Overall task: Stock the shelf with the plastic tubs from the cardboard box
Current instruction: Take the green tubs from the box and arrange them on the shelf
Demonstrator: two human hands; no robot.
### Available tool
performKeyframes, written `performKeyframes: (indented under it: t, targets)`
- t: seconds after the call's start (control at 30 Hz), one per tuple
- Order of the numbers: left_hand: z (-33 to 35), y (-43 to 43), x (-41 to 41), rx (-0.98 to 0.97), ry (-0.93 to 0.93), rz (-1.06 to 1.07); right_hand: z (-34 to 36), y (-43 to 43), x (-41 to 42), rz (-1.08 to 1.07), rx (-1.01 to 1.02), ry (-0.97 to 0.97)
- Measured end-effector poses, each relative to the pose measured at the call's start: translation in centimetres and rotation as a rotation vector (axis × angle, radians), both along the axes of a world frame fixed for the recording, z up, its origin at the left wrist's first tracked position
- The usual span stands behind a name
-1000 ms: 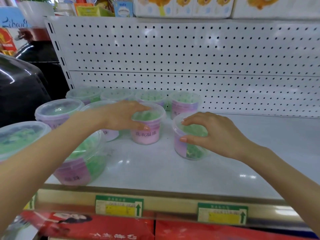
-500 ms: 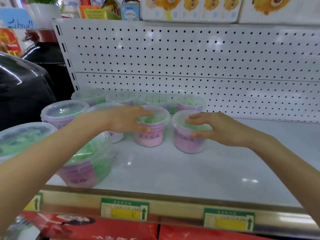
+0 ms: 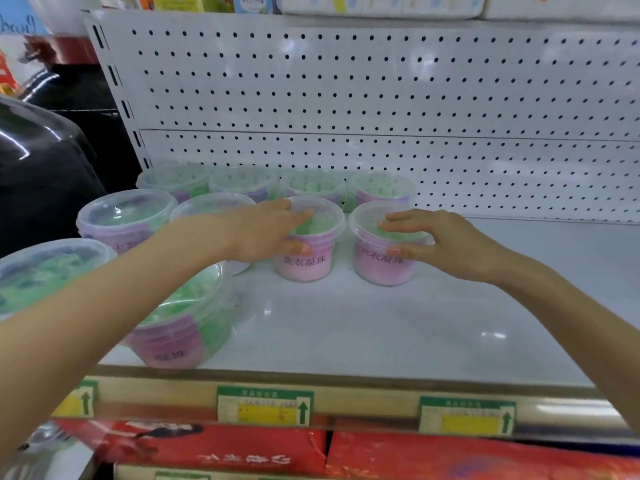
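White shelf: left hand and right hand each loosely clasp a tub, squaring the row; next, probably release.

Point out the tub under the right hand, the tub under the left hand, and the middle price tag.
Tub under right hand [image 3: 382,268], head view, on its pink label.
Tub under left hand [image 3: 306,266], head view, on its pink label.
Middle price tag [image 3: 265,408], head view, on its yellow panel.

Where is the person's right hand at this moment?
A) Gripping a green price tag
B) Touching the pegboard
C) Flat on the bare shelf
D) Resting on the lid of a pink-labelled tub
D: the right hand lies over the lid of the rightmost pink-labelled tub, fingers on top and thumb against its side.
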State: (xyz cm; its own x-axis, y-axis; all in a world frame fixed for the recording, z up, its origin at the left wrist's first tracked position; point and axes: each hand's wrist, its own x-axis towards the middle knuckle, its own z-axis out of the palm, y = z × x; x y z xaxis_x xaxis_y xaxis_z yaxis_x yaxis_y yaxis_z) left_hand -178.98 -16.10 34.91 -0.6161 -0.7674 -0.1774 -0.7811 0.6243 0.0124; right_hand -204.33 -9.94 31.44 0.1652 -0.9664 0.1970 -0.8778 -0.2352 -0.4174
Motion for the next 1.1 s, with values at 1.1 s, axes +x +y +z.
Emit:
performKeyframes:
  t: [1.1]
  targets:
    - [-22.2,40.6,-37.6,-0.038,0.503,-0.777,-16.7,54.7,-26.4,-0.845,0.211,0.346]
